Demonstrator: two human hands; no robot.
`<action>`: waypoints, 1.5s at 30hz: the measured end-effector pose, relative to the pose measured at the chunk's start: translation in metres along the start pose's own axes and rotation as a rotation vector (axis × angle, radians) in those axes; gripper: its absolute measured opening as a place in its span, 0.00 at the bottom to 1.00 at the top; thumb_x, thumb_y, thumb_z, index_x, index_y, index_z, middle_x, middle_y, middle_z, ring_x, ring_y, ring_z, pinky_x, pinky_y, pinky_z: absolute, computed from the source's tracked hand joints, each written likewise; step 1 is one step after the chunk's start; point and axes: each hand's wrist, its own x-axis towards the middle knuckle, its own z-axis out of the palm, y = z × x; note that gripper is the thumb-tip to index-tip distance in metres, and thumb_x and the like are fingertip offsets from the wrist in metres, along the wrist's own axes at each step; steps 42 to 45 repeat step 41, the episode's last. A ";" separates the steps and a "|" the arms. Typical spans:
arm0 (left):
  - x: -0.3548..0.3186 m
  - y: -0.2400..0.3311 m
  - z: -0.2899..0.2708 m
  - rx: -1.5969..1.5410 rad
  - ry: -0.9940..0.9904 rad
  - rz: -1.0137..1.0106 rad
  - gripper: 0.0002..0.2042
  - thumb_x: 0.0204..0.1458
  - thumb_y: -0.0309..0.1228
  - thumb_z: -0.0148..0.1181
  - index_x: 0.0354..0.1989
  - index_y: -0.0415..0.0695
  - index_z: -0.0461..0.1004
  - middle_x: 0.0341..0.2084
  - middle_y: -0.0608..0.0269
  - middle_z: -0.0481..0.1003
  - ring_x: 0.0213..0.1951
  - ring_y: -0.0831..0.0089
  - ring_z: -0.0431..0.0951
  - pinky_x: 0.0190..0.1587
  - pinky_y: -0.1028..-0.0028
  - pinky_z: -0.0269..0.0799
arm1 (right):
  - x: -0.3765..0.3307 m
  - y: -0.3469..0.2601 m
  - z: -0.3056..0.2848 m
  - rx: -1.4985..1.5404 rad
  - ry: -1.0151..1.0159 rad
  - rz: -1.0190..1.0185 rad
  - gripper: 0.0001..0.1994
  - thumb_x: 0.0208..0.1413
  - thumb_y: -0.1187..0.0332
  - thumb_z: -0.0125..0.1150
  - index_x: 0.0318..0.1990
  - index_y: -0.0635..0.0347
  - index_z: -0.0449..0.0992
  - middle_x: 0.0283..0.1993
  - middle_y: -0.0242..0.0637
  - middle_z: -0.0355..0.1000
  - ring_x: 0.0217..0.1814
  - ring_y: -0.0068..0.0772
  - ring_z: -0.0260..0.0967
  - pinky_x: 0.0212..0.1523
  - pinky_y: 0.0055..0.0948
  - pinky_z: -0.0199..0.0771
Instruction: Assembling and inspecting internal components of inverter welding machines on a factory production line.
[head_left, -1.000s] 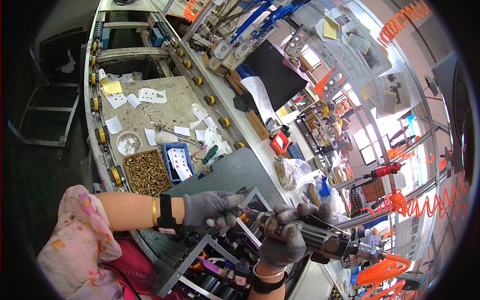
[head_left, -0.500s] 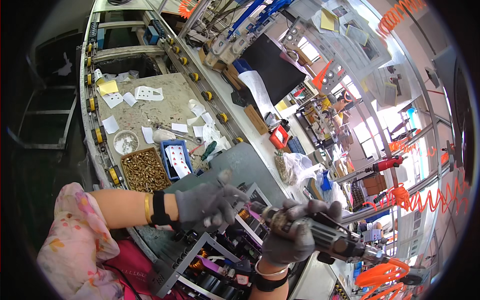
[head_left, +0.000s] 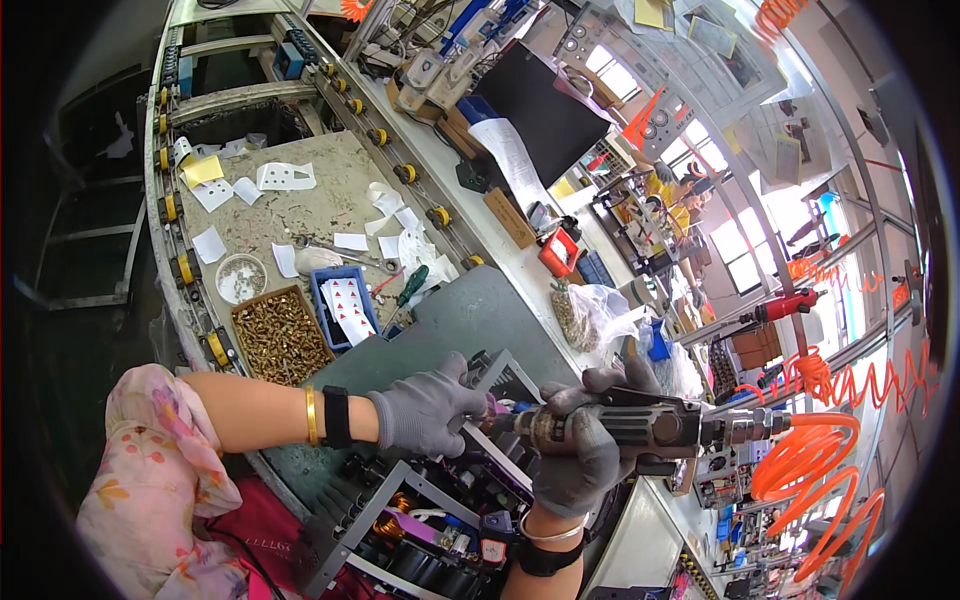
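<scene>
My right hand (head_left: 580, 470), in a grey glove, grips a black and grey air screwdriver (head_left: 650, 428) with an orange coiled hose at its rear end. The tool lies almost level, its front end pointing left. At that tip my left hand (head_left: 430, 408), also gloved, has its fingers pinched together; whatever they hold is hidden. Beneath both hands sits an electronics unit (head_left: 390, 530) with an open grey metal frame. Copper coils (head_left: 392, 520), black cylinders (head_left: 418, 566) and purple parts show inside it.
A box of brass fittings (head_left: 280, 338), a blue bin with label sheets (head_left: 345, 306) and a white bowl (head_left: 241, 278) stand beyond my left arm. A green-handled screwdriver (head_left: 412, 286) lies near a roller rail. A red air tool (head_left: 788, 305) hangs at right; people work farther back.
My left fingers have closed together at the air screwdriver's tip. The tool has turned to a more level position, its hose end rising. The whole view has shifted slightly.
</scene>
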 end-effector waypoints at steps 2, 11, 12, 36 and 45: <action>0.001 -0.001 0.003 0.000 0.056 0.036 0.19 0.37 0.34 0.64 0.42 0.48 0.75 0.42 0.48 0.60 0.39 0.52 0.72 0.46 0.65 0.71 | -0.001 0.001 0.000 -0.005 -0.018 0.001 0.33 0.42 0.76 0.64 0.59 0.64 0.60 0.44 0.45 0.69 0.36 0.36 0.75 0.42 0.42 0.78; 0.005 -0.005 0.007 0.021 0.151 0.108 0.16 0.39 0.32 0.62 0.39 0.46 0.76 0.39 0.47 0.62 0.32 0.53 0.74 0.40 0.64 0.73 | -0.002 0.007 0.000 -0.014 -0.006 0.003 0.31 0.42 0.79 0.61 0.59 0.63 0.61 0.44 0.43 0.69 0.37 0.34 0.74 0.42 0.39 0.78; 0.005 -0.005 0.007 0.016 0.146 0.105 0.16 0.39 0.32 0.62 0.40 0.45 0.76 0.38 0.47 0.61 0.32 0.54 0.74 0.40 0.64 0.73 | -0.002 0.007 0.000 -0.014 -0.003 0.014 0.31 0.42 0.79 0.61 0.59 0.63 0.61 0.44 0.43 0.69 0.37 0.34 0.74 0.42 0.39 0.78; 0.004 -0.009 0.010 0.000 0.189 0.134 0.15 0.40 0.33 0.62 0.39 0.47 0.76 0.39 0.44 0.62 0.33 0.49 0.75 0.41 0.62 0.73 | 0.005 0.022 -0.001 -0.165 0.067 0.152 0.29 0.42 0.74 0.58 0.57 0.63 0.62 0.40 0.42 0.67 0.33 0.38 0.74 0.28 0.37 0.80; 0.004 -0.010 0.009 -0.010 0.212 0.135 0.17 0.39 0.34 0.62 0.40 0.45 0.76 0.39 0.45 0.62 0.33 0.51 0.75 0.41 0.64 0.73 | 0.007 0.024 0.001 -0.154 0.052 0.200 0.27 0.42 0.74 0.58 0.55 0.63 0.64 0.39 0.42 0.67 0.34 0.37 0.74 0.37 0.40 0.79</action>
